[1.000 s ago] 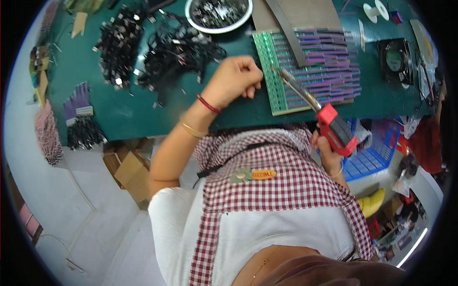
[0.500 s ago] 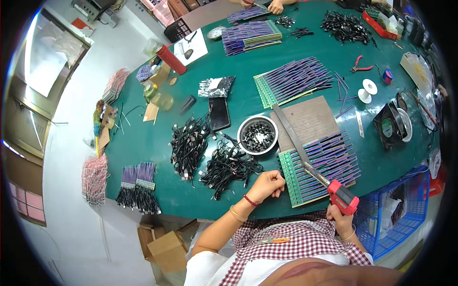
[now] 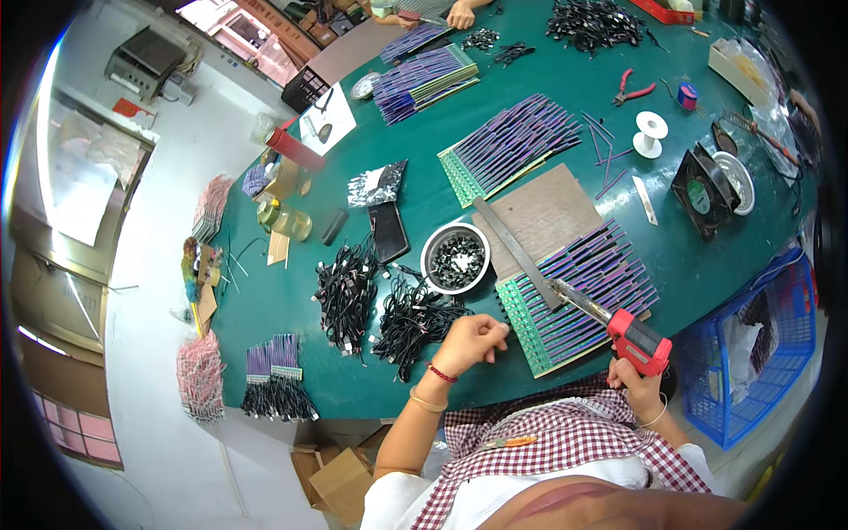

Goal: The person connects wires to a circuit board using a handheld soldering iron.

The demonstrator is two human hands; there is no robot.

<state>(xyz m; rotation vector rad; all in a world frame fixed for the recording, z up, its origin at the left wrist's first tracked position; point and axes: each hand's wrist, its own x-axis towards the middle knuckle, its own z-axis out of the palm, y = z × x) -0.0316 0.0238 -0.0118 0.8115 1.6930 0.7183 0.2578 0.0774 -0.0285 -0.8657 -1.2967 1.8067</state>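
Soldering iron (image 3: 618,324), red-handled, sits in the right hand (image 3: 638,375), which is closed round the grip; its metal tip reaches up-left onto the near row of purple wires (image 3: 579,287) laid across a green strip board (image 3: 530,327) at the front edge of the green desk (image 3: 565,115). Left hand (image 3: 473,340) is curled shut w/ fingertips pinched just beside the board's left end; cannot tell if it holds solder wire or a small part, too small to see. A flat metal bar (image 3: 517,254) lies across the wires on a brown board (image 3: 543,212), apparently pinning them.

Judging by this, the step in hand is soldering wire ends to the strip, one joint after another, tip approx mid-row. Next move prob calls for sliding the tip along to the neighbouring wire w/o bridging pads, left hand feeding or steadying close by.

Nearby: round bowl of small black parts (image 3: 456,259) just beyond the left hand, black cable bundles (image 3: 389,309) to its left, blue basket (image 3: 760,344) off the desk at right, another person's hands (image 3: 459,13) at the far side
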